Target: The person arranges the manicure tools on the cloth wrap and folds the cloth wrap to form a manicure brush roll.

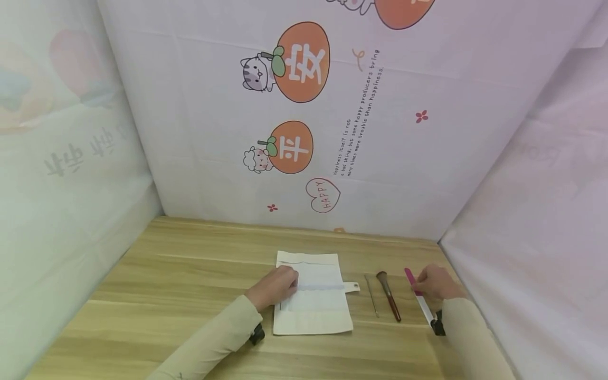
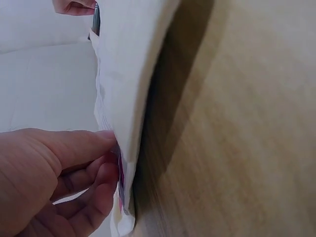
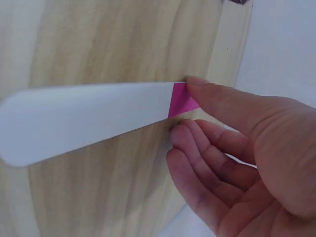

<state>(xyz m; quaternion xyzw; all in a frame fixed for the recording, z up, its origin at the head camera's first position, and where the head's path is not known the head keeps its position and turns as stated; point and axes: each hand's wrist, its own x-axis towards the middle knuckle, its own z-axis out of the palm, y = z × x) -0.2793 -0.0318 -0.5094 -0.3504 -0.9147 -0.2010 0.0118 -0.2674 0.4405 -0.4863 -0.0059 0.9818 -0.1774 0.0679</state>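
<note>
In the head view a white fabric case point(image 1: 313, 301) lies unfolded flat, its snap tab pointing right. My left hand point(image 1: 275, 285) is at its left side; close up, the left hand point(image 2: 64, 173) pinches the case's edge point(image 2: 131, 84) between thumb and curled fingers. A bit of dark pink shows by those fingertips. To the right, my right hand point(image 1: 437, 282) holds a flat pink-and-white nail file point(image 1: 425, 307). The right wrist view shows the thumb of that hand point(image 3: 247, 143) on the file's pink part, its white rounded end point(image 3: 74, 121) pointing away from the palm.
Between the case and the right hand lie a thin metal rod point(image 1: 372, 296) and a brush point(image 1: 391, 301) with a reddish-brown handle, side by side on the wooden table point(image 1: 199, 274). Printed white cloth walls point(image 1: 214, 132) enclose the back and both sides.
</note>
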